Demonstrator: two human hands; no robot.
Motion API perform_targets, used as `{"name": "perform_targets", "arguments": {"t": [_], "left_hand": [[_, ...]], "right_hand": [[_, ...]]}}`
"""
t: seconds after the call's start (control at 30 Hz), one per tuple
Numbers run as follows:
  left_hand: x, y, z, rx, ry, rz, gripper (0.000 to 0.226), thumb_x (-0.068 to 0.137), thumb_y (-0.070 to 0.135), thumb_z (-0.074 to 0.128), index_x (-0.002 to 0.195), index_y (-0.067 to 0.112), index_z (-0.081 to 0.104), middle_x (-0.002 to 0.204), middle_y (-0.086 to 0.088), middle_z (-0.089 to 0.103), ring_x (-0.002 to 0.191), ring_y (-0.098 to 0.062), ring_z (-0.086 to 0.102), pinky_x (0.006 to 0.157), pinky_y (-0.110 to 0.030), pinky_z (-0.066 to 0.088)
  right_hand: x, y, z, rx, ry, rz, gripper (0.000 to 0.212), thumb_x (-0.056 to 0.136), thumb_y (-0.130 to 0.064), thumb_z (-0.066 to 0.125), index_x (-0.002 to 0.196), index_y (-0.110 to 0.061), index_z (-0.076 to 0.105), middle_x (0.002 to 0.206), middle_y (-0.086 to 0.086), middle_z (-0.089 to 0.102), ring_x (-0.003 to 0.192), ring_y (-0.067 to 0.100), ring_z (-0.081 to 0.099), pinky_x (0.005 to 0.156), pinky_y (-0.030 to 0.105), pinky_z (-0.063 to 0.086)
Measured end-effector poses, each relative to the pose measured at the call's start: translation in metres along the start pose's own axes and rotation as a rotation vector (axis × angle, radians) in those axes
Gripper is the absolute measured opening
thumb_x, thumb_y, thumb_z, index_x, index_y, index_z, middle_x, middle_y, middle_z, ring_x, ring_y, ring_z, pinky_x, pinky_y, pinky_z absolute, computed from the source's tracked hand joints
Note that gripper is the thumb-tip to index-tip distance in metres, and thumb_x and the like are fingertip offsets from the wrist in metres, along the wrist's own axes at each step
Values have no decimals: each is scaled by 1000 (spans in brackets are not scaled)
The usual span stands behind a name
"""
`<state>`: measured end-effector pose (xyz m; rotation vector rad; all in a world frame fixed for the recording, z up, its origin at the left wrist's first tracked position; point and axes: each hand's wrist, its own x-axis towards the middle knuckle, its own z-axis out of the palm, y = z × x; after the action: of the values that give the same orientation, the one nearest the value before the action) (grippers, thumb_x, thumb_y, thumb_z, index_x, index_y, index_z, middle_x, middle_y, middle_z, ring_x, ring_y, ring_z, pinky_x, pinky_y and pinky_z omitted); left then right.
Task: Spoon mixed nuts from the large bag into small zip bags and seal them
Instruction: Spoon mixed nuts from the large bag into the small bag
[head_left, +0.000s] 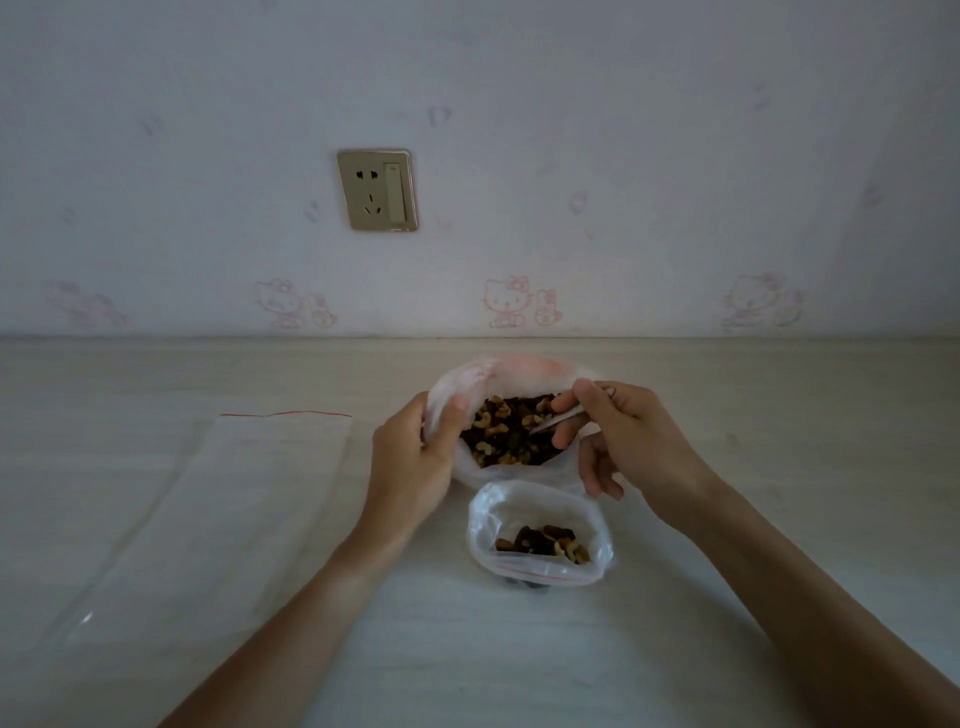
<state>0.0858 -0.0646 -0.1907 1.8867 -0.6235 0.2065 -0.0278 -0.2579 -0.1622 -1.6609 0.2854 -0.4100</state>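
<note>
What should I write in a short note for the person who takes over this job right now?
Left hand grips the rim of the large bag, holding it open.
Right hand holds the spoon, tip in the nuts.
Small zip bag stands open in front of the large bag, a few nuts inside.
Empty zip bags lie flat on the left.
Left: fill the small bag, seal it, then the rest.

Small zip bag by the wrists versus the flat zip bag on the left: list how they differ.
The small zip bag stands open; the flat zip bag lies flat on the table. The small one holds a few mixed nuts; the flat one looks empty. Both are clear plastic with a red zip line.
</note>
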Motion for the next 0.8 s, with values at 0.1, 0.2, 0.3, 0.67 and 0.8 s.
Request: {"name": "perform_targets", "arguments": {"t": [0.1, 0.2, 0.3, 0.67, 0.8], "left_hand": [[1, -1, -1, -20, 9, 23, 43, 102, 43, 57, 89, 5, 70, 78, -16, 70, 73, -31, 64, 63, -37, 48], [0, -1, 0, -19, 14, 18, 43, 103, 42, 58, 90, 3, 70, 79, -18, 71, 74, -33, 65, 66, -42, 50], [1, -1, 0, -13, 26, -8, 42, 104, 39, 59, 91, 1, 70, 79, -19, 71, 76, -37, 66, 69, -50, 51], [-5, 4, -8, 93, 58, -75, 46, 97, 63, 54, 80, 22, 67, 74, 2, 69, 67, -12, 63, 63, -32, 47], [-12, 11, -18, 472, 72, -7, 61, 95, 75, 39, 121, 24, 59, 121, 5, 53, 85, -21, 65, 81, -39, 49]], "right_hand": [[1, 2, 0, 75, -23, 77, 35, 110, -29, 45, 105, 0, 65, 79, 13, 74, 36, 22, 52, 32, 24, 36], [1, 5, 0, 123, -25, 120, 34, 109, -27, 49, 103, 2, 65, 83, 15, 76, 36, 21, 52, 33, 24, 37], [2, 9, -1, 155, -22, 140, 33, 109, -26, 49, 102, 2, 66, 84, 16, 76, 36, 20, 53, 33, 23, 38], [3, 2, -7, 215, 59, 171, 34, 111, -23, 42, 104, 2, 63, 72, 15, 71, 36, 20, 51, 34, 20, 32], [2, -4, -10, 205, 107, 147, 37, 112, -26, 39, 102, 1, 62, 67, 15, 68, 36, 24, 51, 33, 22, 30]]}}
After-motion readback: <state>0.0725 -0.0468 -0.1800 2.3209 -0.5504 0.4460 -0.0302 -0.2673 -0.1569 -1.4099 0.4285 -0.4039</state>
